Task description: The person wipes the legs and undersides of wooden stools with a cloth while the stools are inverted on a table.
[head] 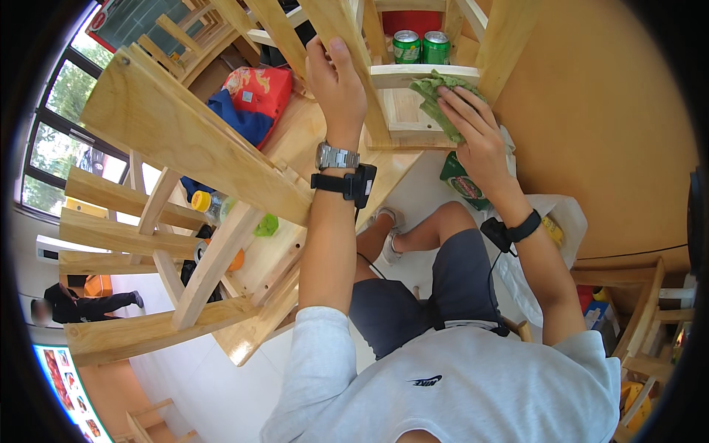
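Note:
My left hand (337, 91) grips the upright leg of an upturned wooden stool (354, 66), with a metal watch on that wrist. A green cloth (437, 99) lies under the fingers of my right hand (473, 122), pressed against the pale crossbar (424, 75) of the same stool. Two green drink cans (422, 49) stand just behind this crossbar. Left of my left forearm, another upturned stool (194, 144) rests on the wooden table (299, 127).
A red and blue bag (257, 94) and a yellow-capped bottle (206, 201) are on the table. An orange wall (598, 138) rises on the right, above a white plastic bag (520, 277) and a green carton (462, 180). A person (83, 304) is far left.

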A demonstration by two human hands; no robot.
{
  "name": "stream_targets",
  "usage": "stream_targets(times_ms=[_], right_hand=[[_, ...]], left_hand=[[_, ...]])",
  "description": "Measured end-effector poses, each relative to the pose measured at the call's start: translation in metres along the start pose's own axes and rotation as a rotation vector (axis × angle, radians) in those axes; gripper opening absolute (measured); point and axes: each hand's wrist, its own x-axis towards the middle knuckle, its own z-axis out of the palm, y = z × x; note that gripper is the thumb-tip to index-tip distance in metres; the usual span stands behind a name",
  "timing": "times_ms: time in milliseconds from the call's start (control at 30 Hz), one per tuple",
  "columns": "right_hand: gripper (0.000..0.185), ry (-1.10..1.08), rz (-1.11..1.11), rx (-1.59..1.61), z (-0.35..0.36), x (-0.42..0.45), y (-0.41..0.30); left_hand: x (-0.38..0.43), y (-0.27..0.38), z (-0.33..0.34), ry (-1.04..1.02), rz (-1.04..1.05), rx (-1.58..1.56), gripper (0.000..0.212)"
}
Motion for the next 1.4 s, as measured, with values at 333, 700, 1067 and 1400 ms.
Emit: stream_targets(times_ms=[333, 700, 1067, 1400], right_hand=[[0.060, -0.063, 0.102, 0.528, 0.081, 0.007, -0.056], [0.048, -0.388, 0.135, 0.630, 0.111, -0.071, -0.073], [0.046, -0.453, -0.022, 0.531, 0.095, -0.071, -0.050], [0.039, -0.323, -0.185, 0.597, 0.128, -0.062, -0.035]], left_hand=[[0.000, 0.000, 0.002, -0.022, 0.011, 0.025, 0.039], [-0.001, -0.001, 0.004, -0.037, 0.045, -0.027, 0.041], [-0.008, 0.002, 0.002, -0.053, -0.004, -0.032, 0.037], [-0.161, 0.113, 0.008, -0.668, 0.269, 0.028, 0.024]])
